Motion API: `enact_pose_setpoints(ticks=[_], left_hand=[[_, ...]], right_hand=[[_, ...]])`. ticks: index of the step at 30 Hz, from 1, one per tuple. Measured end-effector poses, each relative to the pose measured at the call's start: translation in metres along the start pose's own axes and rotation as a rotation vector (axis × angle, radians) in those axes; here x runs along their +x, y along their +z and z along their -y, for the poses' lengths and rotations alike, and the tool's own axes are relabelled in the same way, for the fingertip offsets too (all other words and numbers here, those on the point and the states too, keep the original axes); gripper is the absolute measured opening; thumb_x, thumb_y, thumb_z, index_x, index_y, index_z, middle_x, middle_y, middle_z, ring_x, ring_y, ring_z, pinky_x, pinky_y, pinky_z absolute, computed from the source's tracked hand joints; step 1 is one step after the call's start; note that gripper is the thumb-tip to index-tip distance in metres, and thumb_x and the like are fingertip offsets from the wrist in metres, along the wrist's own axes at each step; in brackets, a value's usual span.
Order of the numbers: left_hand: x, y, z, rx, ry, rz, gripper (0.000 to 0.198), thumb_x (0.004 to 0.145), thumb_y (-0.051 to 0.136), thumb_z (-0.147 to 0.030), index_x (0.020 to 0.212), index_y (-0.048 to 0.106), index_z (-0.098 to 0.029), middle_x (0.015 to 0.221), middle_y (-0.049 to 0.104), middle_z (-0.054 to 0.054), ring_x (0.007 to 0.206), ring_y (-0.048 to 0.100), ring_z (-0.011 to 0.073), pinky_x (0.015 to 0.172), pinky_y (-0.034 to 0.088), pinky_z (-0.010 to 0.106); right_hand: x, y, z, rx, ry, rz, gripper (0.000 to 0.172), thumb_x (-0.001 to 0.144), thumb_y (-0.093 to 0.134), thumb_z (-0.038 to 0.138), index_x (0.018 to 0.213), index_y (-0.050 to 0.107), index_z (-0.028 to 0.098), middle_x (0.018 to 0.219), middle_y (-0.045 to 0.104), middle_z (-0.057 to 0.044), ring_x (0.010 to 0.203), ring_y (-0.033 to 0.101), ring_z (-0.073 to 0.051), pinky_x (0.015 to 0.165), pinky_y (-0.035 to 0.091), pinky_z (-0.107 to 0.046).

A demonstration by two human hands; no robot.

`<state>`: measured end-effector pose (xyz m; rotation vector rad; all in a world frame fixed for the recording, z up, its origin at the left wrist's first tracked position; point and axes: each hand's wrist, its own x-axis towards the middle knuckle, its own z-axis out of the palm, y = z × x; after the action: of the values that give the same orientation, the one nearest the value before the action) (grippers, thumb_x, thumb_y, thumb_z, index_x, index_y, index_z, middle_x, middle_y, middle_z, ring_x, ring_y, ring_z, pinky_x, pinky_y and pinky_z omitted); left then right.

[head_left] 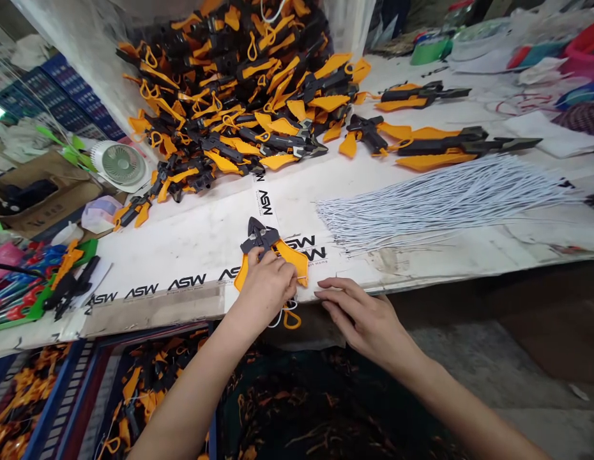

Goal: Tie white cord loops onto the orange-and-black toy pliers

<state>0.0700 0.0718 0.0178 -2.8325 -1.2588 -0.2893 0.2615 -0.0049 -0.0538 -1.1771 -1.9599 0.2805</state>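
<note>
My left hand point(266, 284) is shut on a pair of orange-handled pliers with a black head point(261, 237), which lies on the white ASW-printed table top point(191, 255) near its front edge. An orange loop with white cord point(291, 318) hangs below the table edge under the tool. My right hand point(366, 317) is spread and holds nothing, its fingertips close to the orange handle's tip. A bundle of thin white cords point(445, 204) lies to the right, and a heap of similar pliers point(225, 105) rises at the back.
Several more pliers point(434, 147) lie at the right of the table. A white fan point(119, 164) and a cardboard box point(48, 191) stand at the left. A green tray point(62, 287) sits on the left edge. Below the table is a crate of orange-handled tools point(148, 390).
</note>
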Motion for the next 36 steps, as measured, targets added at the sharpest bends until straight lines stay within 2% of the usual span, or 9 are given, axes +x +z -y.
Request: enact_pose_setpoints(ticks=[15,20,23,25,27,30,31,33,36], left_hand=[[0.000,0.004,0.000,-0.131,0.023,0.036,0.016,0.095,0.059,-0.028,0.088,0.071,-0.021,0.083,0.073,0.003,0.090,0.057,0.0216,0.100,0.027,0.044],[0.002,0.016,-0.002,-0.244,-0.067,0.024,0.011,0.092,0.065,-0.031,0.089,0.069,-0.021,0.087,0.076,0.000,0.087,0.056,0.0202,0.096,0.028,0.042],[0.001,0.015,0.000,-0.288,-0.083,0.036,0.016,0.095,0.059,-0.032,0.088,0.070,-0.022,0.087,0.076,-0.001,0.087,0.056,0.0198,0.094,0.029,0.041],[-0.001,0.012,0.002,-0.320,-0.083,0.050,0.025,0.100,0.050,-0.031,0.088,0.071,-0.023,0.086,0.075,-0.001,0.086,0.057,0.0191,0.094,0.030,0.040],[-0.003,0.009,0.003,-0.338,-0.079,0.066,0.032,0.103,0.042,-0.028,0.090,0.071,-0.023,0.088,0.075,0.000,0.086,0.057,0.0191,0.094,0.031,0.040],[-0.004,0.010,0.006,-0.345,-0.067,0.076,0.030,0.102,0.042,-0.024,0.094,0.071,-0.022,0.093,0.075,0.002,0.089,0.057,0.0200,0.096,0.032,0.040],[-0.004,0.011,0.007,-0.346,-0.065,0.070,0.028,0.101,0.044,-0.023,0.095,0.071,-0.022,0.094,0.075,0.002,0.089,0.057,0.0201,0.096,0.032,0.040],[-0.005,0.014,0.009,-0.352,-0.053,0.048,0.025,0.100,0.046,-0.023,0.097,0.071,-0.022,0.094,0.075,0.001,0.090,0.057,0.0199,0.097,0.033,0.041],[-0.011,0.013,0.009,-0.373,-0.034,-0.037,0.021,0.099,0.049,-0.023,0.103,0.069,-0.022,0.095,0.073,0.002,0.091,0.059,0.0199,0.094,0.037,0.039]], right_hand=[[0.007,0.003,-0.003,0.029,0.072,-0.005,0.024,0.100,0.044,0.020,0.115,0.063,0.023,0.120,0.064,-0.009,0.093,0.069,-0.020,0.068,0.058,-0.030],[0.029,0.012,0.001,-0.169,0.212,0.017,0.022,0.098,0.048,0.024,0.110,0.066,0.021,0.107,0.066,-0.007,0.068,0.066,-0.018,0.050,0.047,-0.028],[0.040,0.009,0.000,-0.174,0.230,0.074,0.017,0.095,0.050,0.022,0.095,0.067,0.021,0.097,0.066,-0.005,0.063,0.063,-0.017,0.050,0.044,-0.027],[0.040,-0.001,-0.007,-0.085,0.293,-0.035,0.013,0.093,0.052,0.023,0.090,0.064,0.021,0.093,0.065,-0.006,0.063,0.061,-0.017,0.054,0.045,-0.028],[0.036,-0.013,-0.020,0.093,0.454,-0.281,0.010,0.092,0.052,0.028,0.092,0.061,0.021,0.089,0.065,-0.006,0.062,0.059,-0.017,0.054,0.046,-0.029],[0.032,-0.029,-0.040,0.596,0.695,-0.691,0.012,0.089,0.055,0.035,0.091,0.053,0.023,0.091,0.066,-0.004,0.064,0.061,-0.016,0.053,0.049,-0.027],[0.032,-0.032,-0.044,0.754,0.739,-0.751,0.015,0.086,0.057,0.036,0.087,0.051,0.023,0.089,0.066,-0.004,0.065,0.062,-0.016,0.054,0.050,-0.026],[0.034,-0.034,-0.046,0.927,0.763,-0.759,0.022,0.081,0.062,0.039,0.080,0.047,0.023,0.081,0.064,-0.002,0.064,0.061,-0.015,0.054,0.051,-0.026],[0.040,-0.030,-0.029,0.814,0.682,-0.574,0.026,0.083,0.066,0.044,0.090,0.054,0.022,0.075,0.062,0.000,0.062,0.059,-0.014,0.058,0.053,-0.026]])
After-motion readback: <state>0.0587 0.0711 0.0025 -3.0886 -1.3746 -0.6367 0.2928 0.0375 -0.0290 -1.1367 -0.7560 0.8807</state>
